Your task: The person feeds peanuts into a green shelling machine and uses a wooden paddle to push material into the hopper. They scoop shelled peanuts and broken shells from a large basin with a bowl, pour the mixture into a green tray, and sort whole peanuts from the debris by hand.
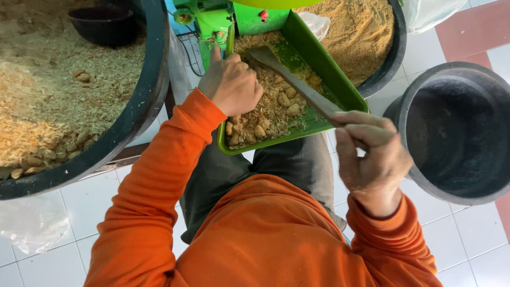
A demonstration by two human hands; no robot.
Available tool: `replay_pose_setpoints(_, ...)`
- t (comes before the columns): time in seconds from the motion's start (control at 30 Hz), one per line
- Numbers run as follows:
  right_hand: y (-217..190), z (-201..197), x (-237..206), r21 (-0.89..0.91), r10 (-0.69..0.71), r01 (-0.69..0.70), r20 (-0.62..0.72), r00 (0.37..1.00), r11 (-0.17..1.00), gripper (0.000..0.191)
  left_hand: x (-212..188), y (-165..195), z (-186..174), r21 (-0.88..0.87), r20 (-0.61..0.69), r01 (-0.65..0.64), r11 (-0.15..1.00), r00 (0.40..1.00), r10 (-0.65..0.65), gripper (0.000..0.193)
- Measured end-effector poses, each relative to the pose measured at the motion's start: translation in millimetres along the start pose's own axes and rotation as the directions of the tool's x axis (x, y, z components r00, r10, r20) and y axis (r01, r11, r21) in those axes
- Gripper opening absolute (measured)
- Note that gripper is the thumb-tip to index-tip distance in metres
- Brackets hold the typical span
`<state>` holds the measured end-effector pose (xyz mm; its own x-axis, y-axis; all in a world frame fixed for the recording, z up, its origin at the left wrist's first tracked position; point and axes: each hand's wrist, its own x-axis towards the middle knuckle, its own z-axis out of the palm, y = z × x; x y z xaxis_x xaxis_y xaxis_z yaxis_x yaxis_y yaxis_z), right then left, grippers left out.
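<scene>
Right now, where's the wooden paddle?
In the head view, the wooden paddle lies slantwise across the green tray, blade in the peanut shells beside the left hand, handle gripped by the right hand.

A green plastic feed tray (pixel 348 90) sits at the centre, sloping from twelve o'clock down toward the lap. In it lie pale shelled nuts and crumbs (pixel 265 114). The left hand (pixel 231 82) rests in the tray at its eleven o'clock side. The right hand (pixel 372 159), at four o'clock outside the tray, holds a flat wooden paddle (pixel 295 79) reaching in toward twelve. A large black tub of husks (pixel 143 101) lies at nine o'clock, a black tub of fine meal (pixel 390 58) at one, an empty black bucket (pixel 425 106) at three.
</scene>
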<state>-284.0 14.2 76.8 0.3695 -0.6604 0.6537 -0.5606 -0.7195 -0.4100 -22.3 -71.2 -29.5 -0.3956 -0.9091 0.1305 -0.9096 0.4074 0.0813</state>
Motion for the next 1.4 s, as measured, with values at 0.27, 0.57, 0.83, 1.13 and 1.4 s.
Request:
replay_pose_setpoints(0.27, 0, 25, -11, 0.016, -0.039, 0.039, 0.01, 0.999, 0.999, 0.023, -2, 2, 0, 0.035, -0.021, -0.009, 0.999, 1.0, 0.01, 0.044)
replay_pose_setpoints(0.57, 13, 26, -1, -0.072, 0.026, -0.025, 0.025, 0.999, 0.997, 0.019, -3, 0, 3, -0.001, -0.019, -0.012, 1.0, 1.0, 0.012, 0.033)
replay_pose_setpoints(0.83, 36, -127, -56, 0.016, 0.349, -0.349, 0.016, 0.937, 0.937, 0.016, 35, -3, 21, -0.058, -0.148, -0.192, 0.98, 0.972, 0.182, 0.05)
replay_pose_setpoints(1.13, 11, -91, -10, -0.036, 0.314, -0.312, 0.122, 0.942, 0.949, 0.013, 35, -4, 11, 0.093, 0.104, -0.129, 0.987, 0.987, 0.119, 0.037)
replay_pose_setpoints(1.4, 10, -45, 4, -0.112, 0.078, -0.068, 0.086, 0.993, 0.991, 0.019, 26, -3, 7, 0.017, 0.083, -0.074, 0.997, 0.994, 0.072, 0.03)
